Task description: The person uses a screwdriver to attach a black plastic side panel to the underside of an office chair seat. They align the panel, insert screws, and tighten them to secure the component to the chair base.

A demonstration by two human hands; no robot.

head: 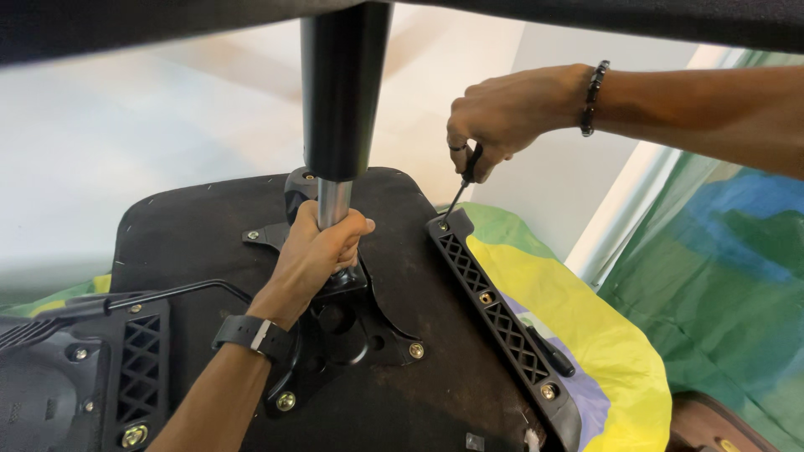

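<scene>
Right hand (502, 113) grips a hex key (463, 186), its long axis slanting down-left into the bracket (502, 322) end below it; left hand (322, 247) is closed round the chair's steel column (333, 201), further from the bracket

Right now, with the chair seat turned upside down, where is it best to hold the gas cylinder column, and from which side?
Probably the thin chrome shaft just above the mounting plate, where the left hand wraps it now. It is slim and round, so fingers close fully; the black tube above is wider. Come from the near side, since the right hand works a hex key on the right.
</scene>
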